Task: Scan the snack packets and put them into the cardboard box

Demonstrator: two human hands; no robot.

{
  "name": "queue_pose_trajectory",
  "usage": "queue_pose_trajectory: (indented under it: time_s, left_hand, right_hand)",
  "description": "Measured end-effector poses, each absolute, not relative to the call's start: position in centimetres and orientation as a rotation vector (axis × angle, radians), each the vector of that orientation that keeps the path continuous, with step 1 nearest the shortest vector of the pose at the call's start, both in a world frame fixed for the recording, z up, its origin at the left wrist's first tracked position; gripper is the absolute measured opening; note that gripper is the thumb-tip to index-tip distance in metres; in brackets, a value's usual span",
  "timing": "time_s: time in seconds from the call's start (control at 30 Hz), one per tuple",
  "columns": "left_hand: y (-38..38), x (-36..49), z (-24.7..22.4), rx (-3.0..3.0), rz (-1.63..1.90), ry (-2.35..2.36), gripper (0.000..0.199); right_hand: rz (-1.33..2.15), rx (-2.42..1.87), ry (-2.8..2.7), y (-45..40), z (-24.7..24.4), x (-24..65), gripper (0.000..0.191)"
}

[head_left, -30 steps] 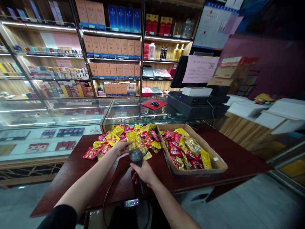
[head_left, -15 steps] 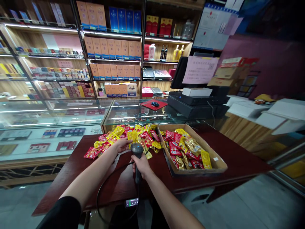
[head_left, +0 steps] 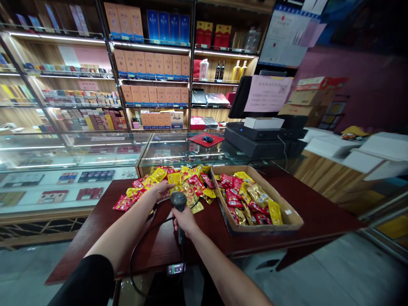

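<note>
My right hand (head_left: 185,219) is closed around the handle of a black barcode scanner (head_left: 179,199), its head tipped up toward the snack packets. A black cable loops from the scanner across the table. To the left of it, my left hand (head_left: 163,191) pinches a yellow snack packet (head_left: 174,180) by its lower edge, just beyond the scanner head. Behind both hands spreads a loose pile of red and yellow snack packets (head_left: 198,185). On the right an open cardboard box (head_left: 295,219) holds more red, yellow and gold packets.
The dark red wooden table (head_left: 204,238) carries all this. Past its far edge stands a glass display counter (head_left: 165,146) with a mouse (head_left: 208,139) on a red pad and a monitor (head_left: 239,98). A phone (head_left: 176,269) lies near my lap.
My right hand and the scanner have shifted slightly left, closer to my left hand. The yellow packet in my left hand has moved a little left and down.
</note>
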State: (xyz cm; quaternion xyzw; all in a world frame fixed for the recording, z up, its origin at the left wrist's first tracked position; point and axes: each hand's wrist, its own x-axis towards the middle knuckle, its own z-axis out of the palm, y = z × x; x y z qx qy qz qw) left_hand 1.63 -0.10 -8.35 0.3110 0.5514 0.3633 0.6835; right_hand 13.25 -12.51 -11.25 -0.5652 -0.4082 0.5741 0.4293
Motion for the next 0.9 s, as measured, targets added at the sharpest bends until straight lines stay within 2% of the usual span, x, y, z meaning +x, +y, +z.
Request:
queue_pose_trajectory:
  time_s: [0.6,0.9]
  left_hand:
    - [0.9,1.4,-9.5,0.769,0.882,1.122,0.029]
    - [0.0,1.6,-8.4,0.714,0.866,1.150,0.016]
  right_hand:
    - [1.435,-1.349,-1.030,-12.0,-11.3,13.2,0.012]
    - [1.449,-1.341,-1.026,-11.8,-10.6,13.9,0.015]
